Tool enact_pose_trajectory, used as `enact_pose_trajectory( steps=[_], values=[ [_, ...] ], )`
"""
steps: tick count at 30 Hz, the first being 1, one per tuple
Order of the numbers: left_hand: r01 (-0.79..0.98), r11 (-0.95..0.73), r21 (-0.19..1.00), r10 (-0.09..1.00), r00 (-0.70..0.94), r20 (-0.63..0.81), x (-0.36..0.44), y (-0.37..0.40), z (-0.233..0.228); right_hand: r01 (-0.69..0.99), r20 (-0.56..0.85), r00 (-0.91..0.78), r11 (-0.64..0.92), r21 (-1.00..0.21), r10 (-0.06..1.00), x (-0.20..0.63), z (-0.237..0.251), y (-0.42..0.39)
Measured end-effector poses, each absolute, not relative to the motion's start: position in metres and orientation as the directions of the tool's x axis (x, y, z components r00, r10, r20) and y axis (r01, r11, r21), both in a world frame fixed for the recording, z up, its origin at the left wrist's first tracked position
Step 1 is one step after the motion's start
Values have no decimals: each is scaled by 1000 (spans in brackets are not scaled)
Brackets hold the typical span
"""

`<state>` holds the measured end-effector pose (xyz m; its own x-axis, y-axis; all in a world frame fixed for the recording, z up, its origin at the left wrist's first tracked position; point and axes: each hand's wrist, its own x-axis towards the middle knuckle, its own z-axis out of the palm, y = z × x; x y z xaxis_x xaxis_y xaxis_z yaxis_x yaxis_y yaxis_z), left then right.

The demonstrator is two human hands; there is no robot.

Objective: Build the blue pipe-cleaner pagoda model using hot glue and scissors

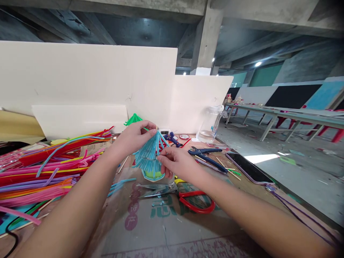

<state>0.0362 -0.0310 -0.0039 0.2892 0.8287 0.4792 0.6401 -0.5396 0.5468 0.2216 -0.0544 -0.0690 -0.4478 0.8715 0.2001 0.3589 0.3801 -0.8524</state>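
Two hands work one blue pipe-cleaner cone (147, 157), lifted just above the worktop (172, 229). Its blue strands already fan down into a full skirt over a green-and-yellow base, so the shape looks mostly built; loose ends by the right fingers still seem to need fixing. At 11 o'clock the left hand (134, 138) pinches the cone's tip. At 4 o'clock the right hand (176, 163) nips a strand on the flank. Red-handled scissors (185, 195) lie below at 6 o'clock.
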Motion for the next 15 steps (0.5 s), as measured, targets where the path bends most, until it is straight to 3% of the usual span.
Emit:
enact_pose_trajectory(
  steps=[8,15],
  values=[
    [659,-532,532,826,267,496,40,-34,-4,402,249,-428,429,-809,869,224,-68,-52],
    [738,-531,417,785,244,569,47,-40,-4,403,293,-402,454,-794,868,219,-74,-54]
  ],
)
